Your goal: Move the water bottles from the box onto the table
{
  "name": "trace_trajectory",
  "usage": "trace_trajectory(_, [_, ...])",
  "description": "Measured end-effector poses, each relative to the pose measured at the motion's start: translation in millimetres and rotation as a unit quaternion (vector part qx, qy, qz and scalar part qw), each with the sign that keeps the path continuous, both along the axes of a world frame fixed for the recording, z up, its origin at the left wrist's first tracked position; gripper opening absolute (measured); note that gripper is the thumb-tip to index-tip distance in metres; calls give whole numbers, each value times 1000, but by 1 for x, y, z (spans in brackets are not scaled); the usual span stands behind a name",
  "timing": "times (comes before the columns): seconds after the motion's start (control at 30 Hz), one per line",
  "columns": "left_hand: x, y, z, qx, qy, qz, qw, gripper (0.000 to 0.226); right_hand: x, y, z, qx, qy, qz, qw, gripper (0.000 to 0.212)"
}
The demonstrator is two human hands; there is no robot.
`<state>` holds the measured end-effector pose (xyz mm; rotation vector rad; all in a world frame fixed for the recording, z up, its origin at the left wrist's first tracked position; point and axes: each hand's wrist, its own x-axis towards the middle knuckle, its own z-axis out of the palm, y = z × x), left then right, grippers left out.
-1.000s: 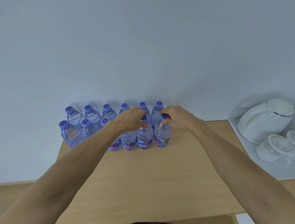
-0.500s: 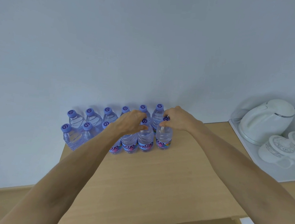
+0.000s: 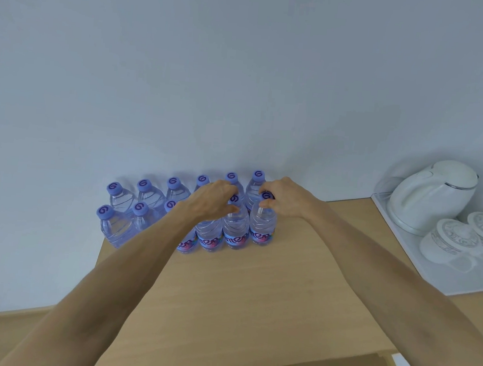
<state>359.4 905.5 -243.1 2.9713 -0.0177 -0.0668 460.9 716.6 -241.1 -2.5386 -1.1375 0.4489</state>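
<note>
Over on the right, a white electric kettle (image 3: 430, 196) stands upright on a white tray (image 3: 436, 283) pushed up against the wall. Just in front of the kettle, two white lidded cups (image 3: 448, 240) sit side by side on that same tray. Behind it all rises a plain pale wall (image 3: 214, 78).

The light is soft, even and cool, giving the wall (image 3: 244, 66) a bluish-grey cast that darkens slightly toward the upper corners of the frame. Shadows are faint: pale smudges on the wall behind the bottles (image 3: 174, 206) and beside the kettle (image 3: 432, 196) at the right edge. No hard glare shows, only a mild sheen on the worktop (image 3: 253, 300). Wide-angle distortion bends the worktop edges and stretches the forearms toward the lower corners. Focus is slightly soft throughout.
</note>
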Motion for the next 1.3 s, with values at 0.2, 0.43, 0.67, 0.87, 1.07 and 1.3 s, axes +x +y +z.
trace_trajectory(0.2, [-2,-1,-3,-19,-4,9,1000,29,0,2,1,-11,-1,10,1000,31])
trace_trajectory(0.43, [-3,3,-4,-15,1,-16,1000,30,-2,5,1,0,-18,11,1000,30])
trace_trajectory(0.67, [-2,4,-5,-13,5,-12,1000,30,-1,4,-2,13,-19,14,1000,32])
trace_trajectory(0.87, [1,5,-6,-10,2,-11,1000,30,2,2,-4,19,-19,8,1000,31])
trace_trajectory(1.07, [-6,4,-6,4,-10,7,1000,39,4,1,-7,29,11,-3,1000,28])
trace_trajectory(1.3, [-44,20,6,-75,-91,22,993,43,-10,-2,-6,28,-5,-8,1000,41])
